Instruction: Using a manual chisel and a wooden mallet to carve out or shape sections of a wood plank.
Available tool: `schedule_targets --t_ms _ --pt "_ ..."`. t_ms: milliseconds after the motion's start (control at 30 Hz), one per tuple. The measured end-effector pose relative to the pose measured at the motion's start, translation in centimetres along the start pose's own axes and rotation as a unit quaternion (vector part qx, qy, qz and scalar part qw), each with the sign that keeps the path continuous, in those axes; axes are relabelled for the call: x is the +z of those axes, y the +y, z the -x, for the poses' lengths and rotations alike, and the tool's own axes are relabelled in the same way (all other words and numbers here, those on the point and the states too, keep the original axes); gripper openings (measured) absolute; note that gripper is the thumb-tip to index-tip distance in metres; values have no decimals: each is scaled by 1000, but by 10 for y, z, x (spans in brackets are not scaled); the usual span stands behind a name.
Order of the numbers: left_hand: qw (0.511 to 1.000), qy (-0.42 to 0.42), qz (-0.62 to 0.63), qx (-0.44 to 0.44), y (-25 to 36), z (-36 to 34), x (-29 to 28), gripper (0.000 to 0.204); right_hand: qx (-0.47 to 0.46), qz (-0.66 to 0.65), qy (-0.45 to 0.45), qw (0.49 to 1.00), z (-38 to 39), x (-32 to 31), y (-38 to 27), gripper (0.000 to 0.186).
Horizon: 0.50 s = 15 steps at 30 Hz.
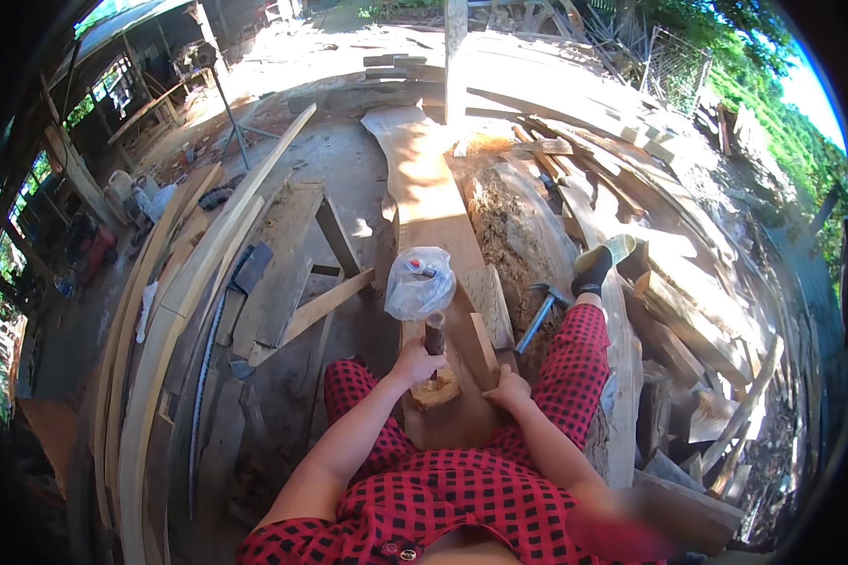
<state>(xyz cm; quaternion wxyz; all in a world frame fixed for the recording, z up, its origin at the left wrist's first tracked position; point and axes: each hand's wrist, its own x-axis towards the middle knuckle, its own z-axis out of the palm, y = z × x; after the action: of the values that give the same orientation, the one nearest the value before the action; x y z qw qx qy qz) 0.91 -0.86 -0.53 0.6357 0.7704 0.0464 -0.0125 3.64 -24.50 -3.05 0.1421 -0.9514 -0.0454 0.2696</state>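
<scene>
My left hand (416, 363) is closed round a dark, round wooden stick (434, 331) that stands upright. At its lower end is a pale wooden block (433, 389); I cannot tell whether the two are joined. My right hand (509, 388) is closed at the near end of a short wooden board (475, 350), its fingers partly hidden. Both hands are over a long, wide plank (432, 193) running away between my legs. A clear plastic bag (418, 284) with small items inside lies on the plank, just beyond the stick.
A hammer (535, 325) with a blue handle lies right of the board, near my right foot. Long timbers (174, 311) and a handsaw-like toothed strip (205, 377) lie at left. Rough wood pieces (693, 325) are piled at right. A post (455, 61) stands ahead.
</scene>
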Motion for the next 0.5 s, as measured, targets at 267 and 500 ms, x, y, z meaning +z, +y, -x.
schedule_targets --t_ms 267,500 --pt "1000 15 -17 0 17 -7 8 12 18 -45 18 999 -13 -1 -5 76" --pt "998 27 -57 -13 20 2 10 13 -15 -223 55 973 -13 -7 6 42"
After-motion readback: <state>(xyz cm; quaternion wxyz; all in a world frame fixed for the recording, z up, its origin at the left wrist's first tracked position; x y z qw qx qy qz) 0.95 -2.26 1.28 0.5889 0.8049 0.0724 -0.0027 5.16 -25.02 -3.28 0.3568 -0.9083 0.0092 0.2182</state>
